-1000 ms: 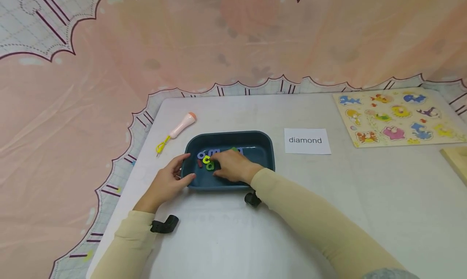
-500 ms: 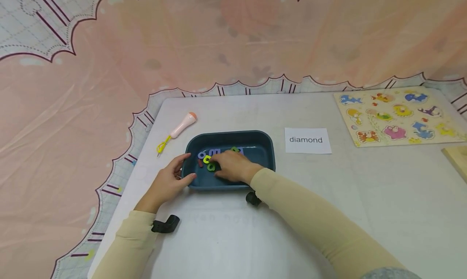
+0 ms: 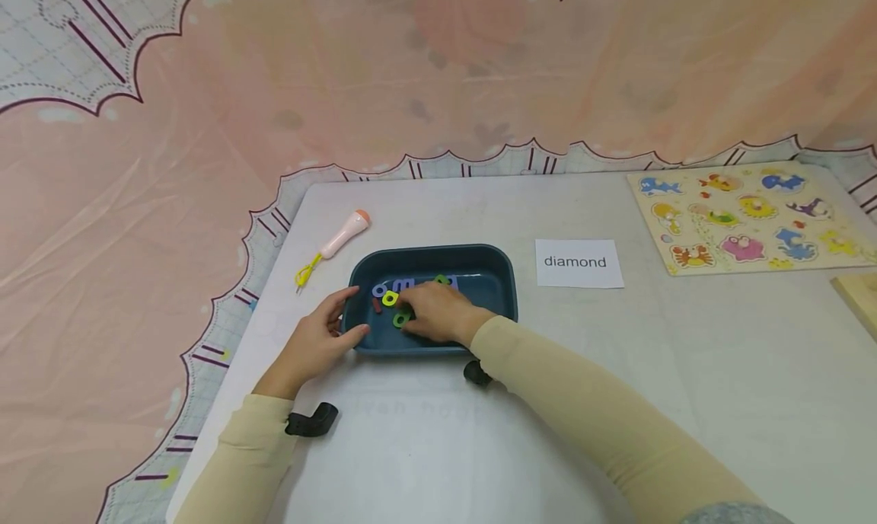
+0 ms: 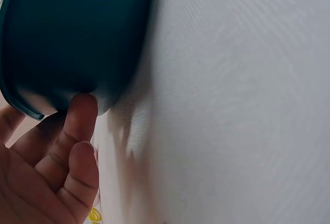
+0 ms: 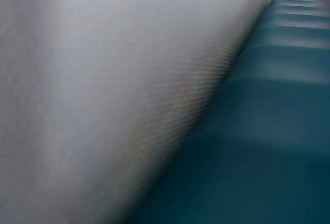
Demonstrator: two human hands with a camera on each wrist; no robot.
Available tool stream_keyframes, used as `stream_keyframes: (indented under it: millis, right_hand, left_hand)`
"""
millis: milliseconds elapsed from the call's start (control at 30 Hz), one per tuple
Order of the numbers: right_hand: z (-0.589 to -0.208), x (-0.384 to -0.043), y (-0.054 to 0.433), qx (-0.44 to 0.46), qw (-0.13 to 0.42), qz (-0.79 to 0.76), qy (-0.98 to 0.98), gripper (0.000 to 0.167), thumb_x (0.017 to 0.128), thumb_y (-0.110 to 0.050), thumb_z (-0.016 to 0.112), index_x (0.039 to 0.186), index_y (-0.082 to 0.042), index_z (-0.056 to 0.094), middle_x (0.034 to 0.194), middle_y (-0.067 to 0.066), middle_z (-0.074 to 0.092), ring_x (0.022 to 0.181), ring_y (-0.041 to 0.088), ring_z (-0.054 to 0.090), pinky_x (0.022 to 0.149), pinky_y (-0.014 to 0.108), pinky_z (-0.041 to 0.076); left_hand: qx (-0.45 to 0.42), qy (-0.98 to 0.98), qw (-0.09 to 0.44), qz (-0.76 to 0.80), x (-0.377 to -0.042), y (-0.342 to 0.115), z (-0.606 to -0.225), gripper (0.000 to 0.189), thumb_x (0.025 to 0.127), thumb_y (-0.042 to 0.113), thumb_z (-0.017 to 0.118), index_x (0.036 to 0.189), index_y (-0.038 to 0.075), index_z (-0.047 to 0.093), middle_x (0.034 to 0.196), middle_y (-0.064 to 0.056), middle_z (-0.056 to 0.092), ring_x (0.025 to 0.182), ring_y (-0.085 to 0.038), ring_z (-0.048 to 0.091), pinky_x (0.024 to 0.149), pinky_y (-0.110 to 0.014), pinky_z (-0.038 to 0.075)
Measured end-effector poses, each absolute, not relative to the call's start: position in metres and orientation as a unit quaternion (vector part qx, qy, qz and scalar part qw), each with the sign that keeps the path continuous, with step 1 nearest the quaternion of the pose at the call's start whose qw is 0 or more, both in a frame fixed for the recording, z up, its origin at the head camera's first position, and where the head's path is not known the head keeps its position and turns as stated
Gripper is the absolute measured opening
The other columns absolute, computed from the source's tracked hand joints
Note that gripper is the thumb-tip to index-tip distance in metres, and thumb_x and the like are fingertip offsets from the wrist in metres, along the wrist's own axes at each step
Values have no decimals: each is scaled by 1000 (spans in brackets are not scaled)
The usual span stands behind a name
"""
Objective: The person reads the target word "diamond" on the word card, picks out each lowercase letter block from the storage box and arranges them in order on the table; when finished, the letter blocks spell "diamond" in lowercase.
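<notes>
Tray (image 3: 488,283) of dark teal sits on a white-covered table (image 3: 685,356), a person's two hands at it; 12 o'clock is the side farthest from the person. The left hand (image 3: 314,345) grips the tray's end between 8 and 9 o'clock, thumb and forefinger apart over the rim, a fingertip pressed to the outer wall in the left wrist view. The right hand (image 3: 438,311) reaches in from 4 o'clock, thumb and forefinger apart, the thumb tip at a green letter (image 3: 400,321) at 8 o'clock; the other fingertips are hidden, and whether they clamp anything cannot be told. Just beside the forefinger, a yellow letter (image 3: 390,298) lies at 9 o'clock, with a dark red stick-shaped piece (image 3: 377,305) farther out. A purple ring-shaped letter (image 3: 380,291) sits between 9 and 10, a purple "m" (image 3: 403,284) at 10, and a second green piece (image 3: 441,279) at 1, beside a purple piece (image 3: 453,281). Outside the tray, a pink-handled tool (image 3: 345,234) with a yellow end lies at 10 o'clock; a card (image 3: 579,263) reading "diamond" and, beyond it, an animal picture board (image 3: 712,218) lie between 2 and 3.
</notes>
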State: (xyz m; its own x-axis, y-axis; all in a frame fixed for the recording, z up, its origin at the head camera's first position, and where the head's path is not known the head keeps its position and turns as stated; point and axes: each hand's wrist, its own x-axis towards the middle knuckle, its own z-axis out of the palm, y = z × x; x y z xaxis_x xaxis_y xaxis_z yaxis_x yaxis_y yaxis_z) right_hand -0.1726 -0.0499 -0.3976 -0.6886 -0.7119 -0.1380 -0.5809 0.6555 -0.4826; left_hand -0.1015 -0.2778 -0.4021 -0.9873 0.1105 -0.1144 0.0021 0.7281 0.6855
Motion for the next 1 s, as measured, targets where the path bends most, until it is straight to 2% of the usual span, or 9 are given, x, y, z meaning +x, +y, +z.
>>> stream_keyframes:
  millis: [333,533,767,1000]
  right_hand:
    - [-400,-173,-53,-372,147,-185,898,29,97,-25,67,125,-14,69,119,-1,69,108,19,60,96,36,49]
    - [-400,-173,-53,-381,153,-196,890,34,96,-26,69,128,-15,68,120,0,68,109,19,59,96,37,49]
    - [-399,-172,-55,-395,159,-182,886,31,97,-28,68,127,-20,70,121,-2,68,111,19,56,97,38,47]
    - [-400,-173,-53,-387,161,-190,888,36,97,-21,66,132,-16,66,128,0,65,117,21,55,102,39,45]
  left_hand:
    - [26,923,80,375,-102,-277,-401,71,95,31,70,155,14,35,151,-24,42,125,-43,55,101,-57,43]
    - [24,924,80,374,-102,-277,-400,71,95,31,70,155,14,36,151,-24,42,124,-43,55,101,-58,43]
    - [29,922,77,378,-101,-277,-399,71,95,32,70,155,14,36,149,-25,44,124,-43,56,101,-57,43]
    - [29,922,75,378,-100,-276,-397,71,95,33,69,154,13,36,149,-26,43,124,-43,55,102,-57,42]
